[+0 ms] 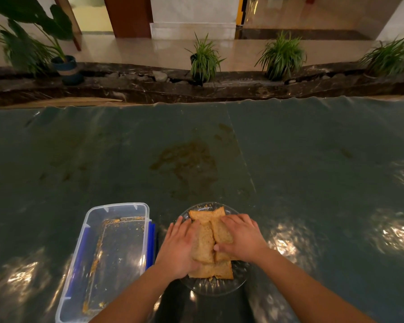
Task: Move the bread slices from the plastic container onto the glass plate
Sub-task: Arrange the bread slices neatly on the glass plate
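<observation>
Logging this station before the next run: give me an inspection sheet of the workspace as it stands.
Surface: table under a dark glossy cover, stained near its middle, with light glare.
Job's things: bread slices piled on the glass plate; plastic container to the plate's left, lid off, no slices in it, only crumbs.
Clutter: nothing seen beyond the crumbs and stains.
Grippers: left hand and right hand both lie flat on the bread, fingers spread, not closed round a slice.
Cables: nothing seen.
Surroundings: dark stone ledge behind the table with potted plants along it; shiny tiled floor beyond.
</observation>
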Tool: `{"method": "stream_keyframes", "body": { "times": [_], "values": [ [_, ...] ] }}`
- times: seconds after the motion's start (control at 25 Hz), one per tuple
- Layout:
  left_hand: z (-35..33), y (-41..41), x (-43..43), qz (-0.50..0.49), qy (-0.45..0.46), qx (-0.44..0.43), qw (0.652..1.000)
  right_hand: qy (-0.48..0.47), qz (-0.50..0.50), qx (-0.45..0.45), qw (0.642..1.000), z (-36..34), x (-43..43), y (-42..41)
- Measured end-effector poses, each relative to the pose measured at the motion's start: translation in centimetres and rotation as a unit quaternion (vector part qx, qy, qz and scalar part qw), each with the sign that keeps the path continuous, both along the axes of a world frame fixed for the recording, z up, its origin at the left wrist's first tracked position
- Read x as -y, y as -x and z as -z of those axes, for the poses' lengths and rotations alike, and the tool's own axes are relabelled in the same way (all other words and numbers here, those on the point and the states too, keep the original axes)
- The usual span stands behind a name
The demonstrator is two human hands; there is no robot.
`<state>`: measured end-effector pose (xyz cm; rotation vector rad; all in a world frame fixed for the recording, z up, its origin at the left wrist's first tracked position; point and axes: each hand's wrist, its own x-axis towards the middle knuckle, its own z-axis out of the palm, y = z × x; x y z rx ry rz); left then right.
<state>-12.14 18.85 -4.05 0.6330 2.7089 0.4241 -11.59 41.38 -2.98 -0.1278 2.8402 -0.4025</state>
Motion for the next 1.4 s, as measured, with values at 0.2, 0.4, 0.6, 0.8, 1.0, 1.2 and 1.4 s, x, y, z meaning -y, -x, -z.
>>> {"method": "stream_keyframes", "body": {
  "times": [0.2, 0.4, 0.6, 0.8, 1.0, 1.2, 1.4],
  "values": [
    [-1.3, 1.1, -0.8, -0.091, -0.083, 0.075, 0.990, 0.012, 0.053, -0.035, 0.998, -0.5, 0.5, 2.1],
    [-1.8, 3.2, -1.9, -0.193, -0.127, 0.097, 0.968, 0.064, 0.123, 0.045, 0.989, -0.2, 0.9, 3.0],
    [-1.4, 3.6, -2.3, -0.245, -0.166, 0.148, 0.944, 0.099, 0.147, 0.051, 0.983, 0.6, 0.6, 2.6],
    [-1.9, 3.5, -1.8, -0.234, -0.171, 0.169, 0.942, 0.135, 0.153, 0.053, 0.978, 0.0, 0.5, 2.2],
    [-1.6, 2.2, 0.6, -0.087, -0.113, 0.110, 0.984, 0.125, 0.051, 0.066, 0.989, -1.6, -1.0, 0.4],
    [-0.4, 1.6, 1.3, 0.052, 0.009, 0.060, 0.997, -0.031, -0.107, 0.078, 0.991, -1.3, -1.8, -1.1],
    [-0.2, 1.8, 1.1, 0.047, 0.037, 0.058, 0.997, -0.049, -0.122, 0.053, 0.990, -1.1, -1.2, -0.1]
  ]
}}
